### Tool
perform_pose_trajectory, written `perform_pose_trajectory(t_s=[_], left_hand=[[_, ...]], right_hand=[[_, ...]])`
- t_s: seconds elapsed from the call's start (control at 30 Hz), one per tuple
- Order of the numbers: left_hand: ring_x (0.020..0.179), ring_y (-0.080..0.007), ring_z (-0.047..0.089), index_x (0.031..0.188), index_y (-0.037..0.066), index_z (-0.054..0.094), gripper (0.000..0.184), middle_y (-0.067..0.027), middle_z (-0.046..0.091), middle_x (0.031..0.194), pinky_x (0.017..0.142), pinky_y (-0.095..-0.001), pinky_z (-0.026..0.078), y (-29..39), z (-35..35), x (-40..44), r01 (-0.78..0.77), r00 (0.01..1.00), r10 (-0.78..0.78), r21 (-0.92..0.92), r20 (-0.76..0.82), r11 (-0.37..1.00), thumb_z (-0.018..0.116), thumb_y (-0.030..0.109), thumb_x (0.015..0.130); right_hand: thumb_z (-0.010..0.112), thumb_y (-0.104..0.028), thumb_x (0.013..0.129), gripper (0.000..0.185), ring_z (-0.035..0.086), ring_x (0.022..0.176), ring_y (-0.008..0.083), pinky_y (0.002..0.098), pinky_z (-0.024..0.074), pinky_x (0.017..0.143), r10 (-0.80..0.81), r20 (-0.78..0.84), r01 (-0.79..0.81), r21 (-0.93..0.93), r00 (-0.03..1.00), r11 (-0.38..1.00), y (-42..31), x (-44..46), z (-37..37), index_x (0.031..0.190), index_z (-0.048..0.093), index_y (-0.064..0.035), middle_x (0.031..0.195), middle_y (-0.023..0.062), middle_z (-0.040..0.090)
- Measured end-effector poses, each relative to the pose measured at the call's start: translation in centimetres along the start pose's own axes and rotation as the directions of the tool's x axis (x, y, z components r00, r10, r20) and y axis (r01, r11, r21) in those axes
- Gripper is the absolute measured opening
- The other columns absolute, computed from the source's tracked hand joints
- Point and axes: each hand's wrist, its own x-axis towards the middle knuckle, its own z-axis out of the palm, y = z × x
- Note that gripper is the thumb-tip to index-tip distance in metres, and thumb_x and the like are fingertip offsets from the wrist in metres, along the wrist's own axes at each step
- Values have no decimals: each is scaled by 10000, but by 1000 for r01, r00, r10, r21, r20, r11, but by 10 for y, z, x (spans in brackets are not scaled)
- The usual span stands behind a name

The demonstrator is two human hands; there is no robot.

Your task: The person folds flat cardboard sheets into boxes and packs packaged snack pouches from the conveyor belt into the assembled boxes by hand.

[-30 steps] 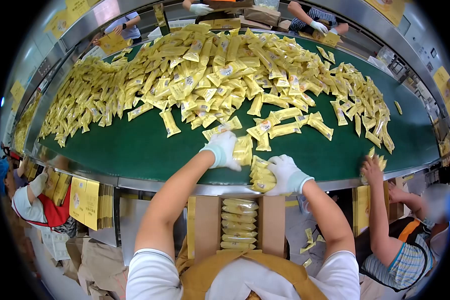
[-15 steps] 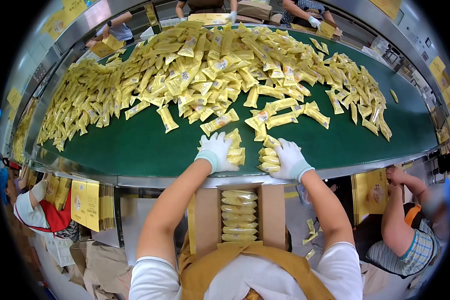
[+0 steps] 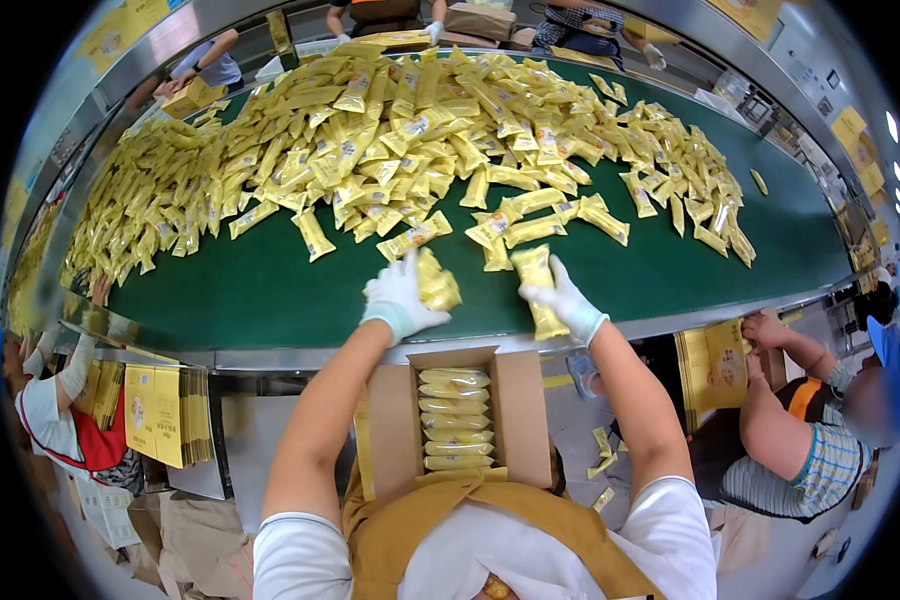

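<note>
Carton (image 3: pixel 533 420) open at the belly, flaps out, one column of wrapped packets (image 3: pixel 457 420) inside. Beyond it, hands apart over the green belt (image 3: pixel 300 305), both gloved. Left hand (image 3: pixel 400 300) clamped on a packet bunch (image 3: pixel 437 283); right hand (image 3: pixel 567 303) gripping an upright-facing packet (image 3: pixel 540 290), can't tell if more sit under it. Few loose packets (image 3: pixel 535 230) just past the hands, then big packet pile (image 3: pixel 370 140). Co-workers' gloved hands (image 3: pixel 433 32) at far edge.
</note>
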Motion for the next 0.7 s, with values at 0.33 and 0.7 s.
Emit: perform_pose_trajectory(t_s=[0.33,0.7], left_hand=[[978,-316,656,1272,118,558,638,-117,644,1063,830,-510,567,-109,16,-44,-26,992,-116,-797,55,-603,557,655,926],[1145,-272,552,1387,85,460,869,-116,551,1234,970,-487,489,-3,-38,-143,-48,998,-12,-697,-56,-716,459,792,881]], right_hand=[[734,-476,834,839,599,1085,209,347,524,916,-209,479,135,184,853,974,-92,-110,17,1445,403,-5,1219,75,594],[738,-332,766,872,611,1076,304,441,448,832,235,809,796,-580,539,173,-30,-146,159,1492,384,-4,1186,162,601]])
